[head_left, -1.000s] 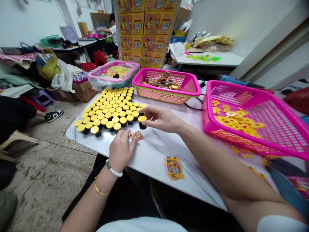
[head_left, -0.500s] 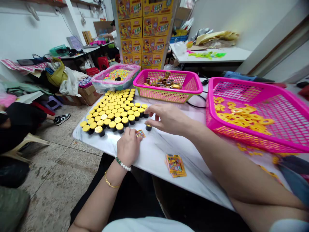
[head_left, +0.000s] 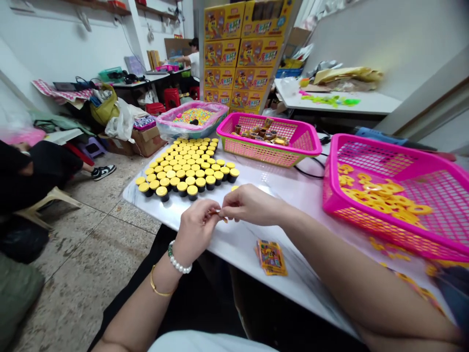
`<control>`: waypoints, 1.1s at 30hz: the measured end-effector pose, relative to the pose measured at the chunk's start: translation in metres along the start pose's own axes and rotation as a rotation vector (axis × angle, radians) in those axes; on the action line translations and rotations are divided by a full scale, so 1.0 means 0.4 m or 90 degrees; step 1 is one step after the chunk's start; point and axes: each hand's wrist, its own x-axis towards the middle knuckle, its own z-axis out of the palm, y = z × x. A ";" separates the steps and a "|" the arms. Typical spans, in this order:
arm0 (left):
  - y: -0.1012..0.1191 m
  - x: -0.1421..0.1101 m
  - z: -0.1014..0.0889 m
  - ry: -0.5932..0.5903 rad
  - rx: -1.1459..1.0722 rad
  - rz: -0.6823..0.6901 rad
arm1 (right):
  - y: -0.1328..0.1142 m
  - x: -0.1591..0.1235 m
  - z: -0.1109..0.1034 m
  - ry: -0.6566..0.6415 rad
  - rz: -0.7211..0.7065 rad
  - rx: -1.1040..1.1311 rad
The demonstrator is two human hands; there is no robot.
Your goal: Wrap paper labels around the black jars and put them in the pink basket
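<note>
My left hand [head_left: 196, 226] pinches a small orange printed label [head_left: 224, 220] in front of the rows of cups. The fingertips of my right hand [head_left: 254, 205] are closed on the same label from the right, and the hands almost touch. Most of the label is hidden by fingers. Beyond my hands stand many black cups with yellow lids [head_left: 192, 190], packed close together. One yellow-lidded cup [head_left: 235, 187] peeks out behind my right hand. A small stack of printed labels [head_left: 271, 258] lies on the table below my right forearm.
A pink basket [head_left: 269, 151] with brown-and-gold pieces stands behind the cups. At right is a larger pink basket [head_left: 388, 232] of yellow rings. A lined tub [head_left: 166, 128] holds coloured beads. Yellow cartons [head_left: 222, 54] rise behind. One person sits left; another is farther back.
My right hand has drawn back from the cups and met my left hand at the label. The left hand has lifted the label off the table. The camera view has shifted.
</note>
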 end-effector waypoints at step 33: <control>0.007 0.011 -0.035 0.050 -0.417 -0.328 | 0.011 0.047 0.101 0.099 0.014 0.463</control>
